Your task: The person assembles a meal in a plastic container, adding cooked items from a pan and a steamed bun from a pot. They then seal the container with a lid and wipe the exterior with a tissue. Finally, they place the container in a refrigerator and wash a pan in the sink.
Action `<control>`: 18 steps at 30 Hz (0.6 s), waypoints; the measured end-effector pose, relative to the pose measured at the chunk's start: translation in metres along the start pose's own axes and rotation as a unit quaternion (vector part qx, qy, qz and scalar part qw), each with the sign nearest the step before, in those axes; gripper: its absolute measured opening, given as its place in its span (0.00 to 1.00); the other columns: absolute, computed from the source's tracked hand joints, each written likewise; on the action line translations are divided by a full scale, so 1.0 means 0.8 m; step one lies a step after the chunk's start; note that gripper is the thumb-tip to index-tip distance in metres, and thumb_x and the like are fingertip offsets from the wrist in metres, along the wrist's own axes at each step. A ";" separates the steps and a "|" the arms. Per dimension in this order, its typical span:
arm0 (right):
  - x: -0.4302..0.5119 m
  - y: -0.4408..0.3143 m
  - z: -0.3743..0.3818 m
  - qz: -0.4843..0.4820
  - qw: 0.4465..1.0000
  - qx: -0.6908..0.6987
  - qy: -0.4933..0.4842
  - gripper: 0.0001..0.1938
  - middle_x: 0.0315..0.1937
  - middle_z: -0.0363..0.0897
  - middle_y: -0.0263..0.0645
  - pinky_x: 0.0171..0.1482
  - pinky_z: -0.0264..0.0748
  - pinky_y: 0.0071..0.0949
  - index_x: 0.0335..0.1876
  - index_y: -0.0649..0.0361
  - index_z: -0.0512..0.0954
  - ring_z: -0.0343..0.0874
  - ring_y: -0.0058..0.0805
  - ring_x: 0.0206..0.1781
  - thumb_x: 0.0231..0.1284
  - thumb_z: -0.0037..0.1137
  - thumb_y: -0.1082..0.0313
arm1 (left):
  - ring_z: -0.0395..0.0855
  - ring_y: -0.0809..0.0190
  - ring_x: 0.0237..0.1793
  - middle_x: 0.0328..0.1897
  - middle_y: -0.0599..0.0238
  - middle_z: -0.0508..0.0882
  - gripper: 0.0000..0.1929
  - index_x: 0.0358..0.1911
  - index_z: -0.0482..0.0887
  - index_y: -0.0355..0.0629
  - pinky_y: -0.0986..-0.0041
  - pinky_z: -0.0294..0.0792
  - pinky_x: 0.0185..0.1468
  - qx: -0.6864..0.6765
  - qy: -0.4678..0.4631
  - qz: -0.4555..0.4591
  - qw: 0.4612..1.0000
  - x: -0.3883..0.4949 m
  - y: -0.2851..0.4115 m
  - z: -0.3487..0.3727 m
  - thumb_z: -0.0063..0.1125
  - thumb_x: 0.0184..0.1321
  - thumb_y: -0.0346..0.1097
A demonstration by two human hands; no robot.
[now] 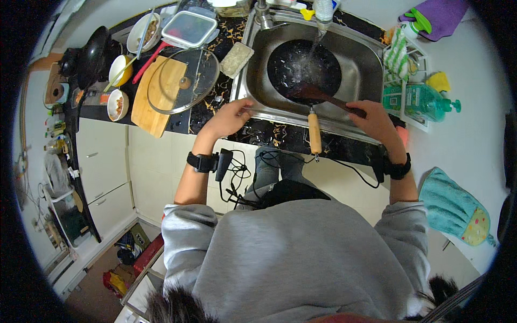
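Note:
My right hand [371,119] grips the handle of a dark wooden spatula [329,98], whose head lies in the near part of a black pan [288,60]. The pan rests in a stainless steel sink [355,84], and its light wooden handle [314,133] sticks out over the front rim. Water [315,44] runs from the faucet spout [324,14] into the pan. At the sink's front left corner is my left hand [230,119], fingers partly curled near the metal rim and holding nothing that I can see.
Left of the sink are a glass lid [206,82] partly over a bamboo cutting board [147,97], a loofah-like scrubber [237,59], a lidded container [190,28] and several bowls. A green soap bottle [424,101] stands right. Cables [238,169] hang before my legs.

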State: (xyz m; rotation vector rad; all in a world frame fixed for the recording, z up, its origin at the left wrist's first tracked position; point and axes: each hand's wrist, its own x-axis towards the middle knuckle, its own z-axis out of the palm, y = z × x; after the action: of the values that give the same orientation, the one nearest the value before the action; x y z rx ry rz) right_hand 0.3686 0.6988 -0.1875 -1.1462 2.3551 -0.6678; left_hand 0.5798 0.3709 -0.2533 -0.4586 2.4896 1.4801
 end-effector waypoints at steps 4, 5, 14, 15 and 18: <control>-0.004 -0.023 0.010 0.021 0.996 -0.087 0.012 0.14 0.32 0.79 0.48 0.36 0.74 0.33 0.46 0.60 0.79 0.79 0.40 0.33 0.54 0.55 0.65 | 0.81 0.55 0.46 0.47 0.52 0.82 0.17 0.52 0.76 0.40 0.69 0.71 0.51 -0.035 0.001 -0.013 0.999 -0.003 -0.008 0.001 0.53 0.61 0.35; -0.002 -0.027 0.018 0.024 0.993 -0.116 0.027 0.14 0.33 0.79 0.48 0.37 0.75 0.34 0.46 0.60 0.79 0.79 0.41 0.33 0.55 0.54 0.65 | 0.81 0.55 0.46 0.47 0.52 0.82 0.17 0.52 0.76 0.40 0.69 0.71 0.51 -0.048 0.000 -0.023 0.999 -0.004 -0.010 0.001 0.53 0.61 0.35; 0.039 -0.031 0.094 0.040 0.985 -0.069 0.156 0.13 0.34 0.80 0.52 0.38 0.75 0.36 0.45 0.63 0.78 0.80 0.45 0.36 0.59 0.52 0.64 | 0.81 0.59 0.45 0.45 0.53 0.82 0.16 0.52 0.75 0.37 0.71 0.71 0.50 -0.042 -0.002 -0.047 0.998 -0.016 -0.007 -0.004 0.53 0.62 0.35; 0.040 -0.029 0.098 0.038 0.986 -0.044 0.157 0.13 0.35 0.80 0.53 0.38 0.75 0.35 0.45 0.64 0.78 0.80 0.46 0.36 0.59 0.52 0.64 | 0.81 0.60 0.44 0.45 0.53 0.82 0.16 0.52 0.75 0.37 0.71 0.71 0.50 -0.051 -0.006 -0.050 0.997 -0.017 -0.007 -0.005 0.53 0.62 0.35; 0.038 -0.024 0.097 0.076 0.984 0.046 0.153 0.15 0.36 0.81 0.50 0.39 0.75 0.30 0.47 0.64 0.78 0.81 0.39 0.36 0.57 0.55 0.65 | 0.80 0.61 0.44 0.44 0.54 0.83 0.17 0.52 0.75 0.37 0.72 0.70 0.50 -0.053 -0.002 -0.047 0.997 -0.021 -0.006 -0.005 0.53 0.62 0.35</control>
State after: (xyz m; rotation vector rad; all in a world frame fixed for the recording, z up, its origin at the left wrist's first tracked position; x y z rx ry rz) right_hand 0.4074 0.6461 -0.2426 -0.8629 2.6001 -0.9432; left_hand 0.5969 0.3677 -0.2500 -0.5825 2.3600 1.5807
